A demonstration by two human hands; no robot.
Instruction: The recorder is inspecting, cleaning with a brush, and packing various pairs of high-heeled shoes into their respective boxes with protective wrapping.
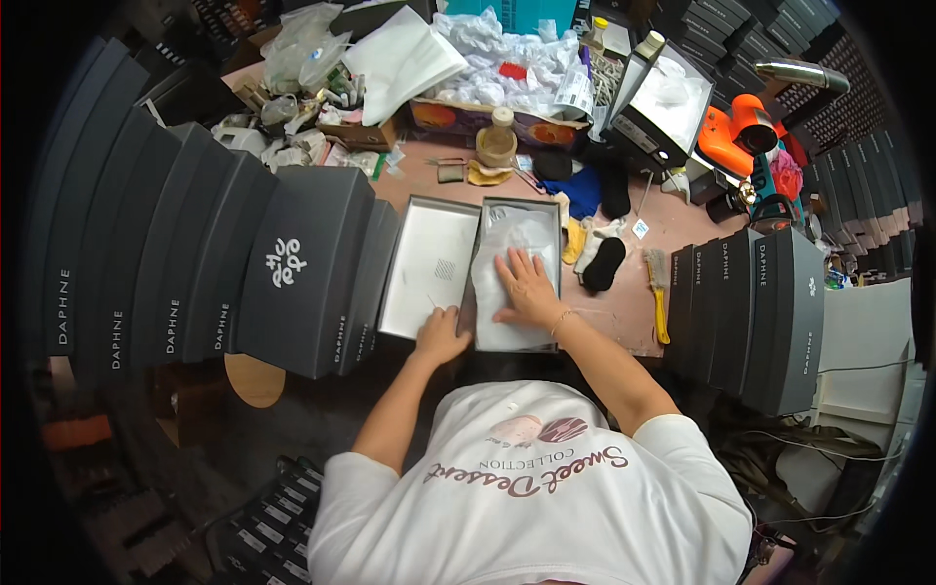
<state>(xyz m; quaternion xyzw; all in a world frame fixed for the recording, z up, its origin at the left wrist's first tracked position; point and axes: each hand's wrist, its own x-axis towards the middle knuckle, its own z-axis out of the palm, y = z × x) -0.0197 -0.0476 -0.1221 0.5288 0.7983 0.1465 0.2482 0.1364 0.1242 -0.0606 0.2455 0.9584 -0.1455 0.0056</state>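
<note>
A grey shoebox (560,234) stands uncovered in front of me, with white tissue paper (497,327) filling it. My right hand (527,289) lies flat on this paper, fingers spread, holding nothing. Whatever is under the tissue is hidden. Just left of the box, its lid (414,263) rests with the white inside facing up and a small patterned patch on it. The curled fingers of my left hand (444,336) grip the lid's near edge, close to its right corner.
Tall stacks of dark shoeboxes rise at the left (302,263) and right (785,312). Right of the open box lie a yellow-handled brush (660,302) and a black sponge-like pad (604,264). A capped jar (497,141), crumpled paper (507,54) and an orange tool (731,136) sit farther back.
</note>
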